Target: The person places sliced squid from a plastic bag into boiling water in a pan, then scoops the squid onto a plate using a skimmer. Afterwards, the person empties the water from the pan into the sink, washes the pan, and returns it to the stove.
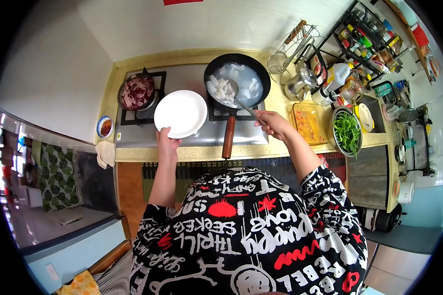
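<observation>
My left hand [168,140] grips the near edge of a round white plate [181,114], which I hold over the stove just left of the wok. With my right hand [275,125] I grasp the handle of a metal ladle [248,110]. Its head is inside the black wok [266,81], under a heap of white pieces [221,91]; whether the head has holes is hidden. More white pieces float in the cloudy water of the wok. The wok's wooden handle [229,137] points toward me.
A pan of dark red meat [137,92] sits on the left burner, with a small bowl [105,127] and a cloth [105,155] nearby. On the right are a glass dish [310,123], a bowl of green vegetables [347,132], a metal kettle [300,86] and a spice rack [362,42].
</observation>
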The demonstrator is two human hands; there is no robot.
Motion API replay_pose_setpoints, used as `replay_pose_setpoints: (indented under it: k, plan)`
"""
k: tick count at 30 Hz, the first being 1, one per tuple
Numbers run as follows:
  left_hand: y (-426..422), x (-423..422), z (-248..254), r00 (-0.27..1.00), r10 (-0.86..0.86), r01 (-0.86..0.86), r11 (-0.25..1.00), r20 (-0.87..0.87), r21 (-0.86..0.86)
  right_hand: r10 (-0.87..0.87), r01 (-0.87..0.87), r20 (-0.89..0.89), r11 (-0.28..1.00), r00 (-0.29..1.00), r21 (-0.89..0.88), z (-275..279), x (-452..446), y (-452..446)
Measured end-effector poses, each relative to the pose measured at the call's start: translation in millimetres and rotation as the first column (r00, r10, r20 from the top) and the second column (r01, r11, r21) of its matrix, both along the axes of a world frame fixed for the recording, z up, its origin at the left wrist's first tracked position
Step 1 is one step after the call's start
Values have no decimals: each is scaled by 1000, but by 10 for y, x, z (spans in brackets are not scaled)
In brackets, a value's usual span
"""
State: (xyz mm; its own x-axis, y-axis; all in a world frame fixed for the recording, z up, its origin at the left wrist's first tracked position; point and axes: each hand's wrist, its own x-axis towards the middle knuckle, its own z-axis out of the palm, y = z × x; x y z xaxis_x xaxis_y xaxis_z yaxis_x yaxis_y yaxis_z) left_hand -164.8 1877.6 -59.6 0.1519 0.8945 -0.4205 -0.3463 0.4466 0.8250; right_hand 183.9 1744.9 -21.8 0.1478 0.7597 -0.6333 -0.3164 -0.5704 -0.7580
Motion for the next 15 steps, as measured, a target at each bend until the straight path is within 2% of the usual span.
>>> replay_pose_setpoints:
  k: [3,10,15]
  plan:
    - [20,11,-33,1000,-7,7,1000,16,1,-86,67,-293,995,952,-74,39,97,25]
    - [9,85,90,1000,0,0,1000,6,6,-150,160,-579,987,801,-35,-2,73,-22]
    - [31,111,78,1000,-15,15,999,19,33,-138,156,-197,985,971,75,286,-13,-116]
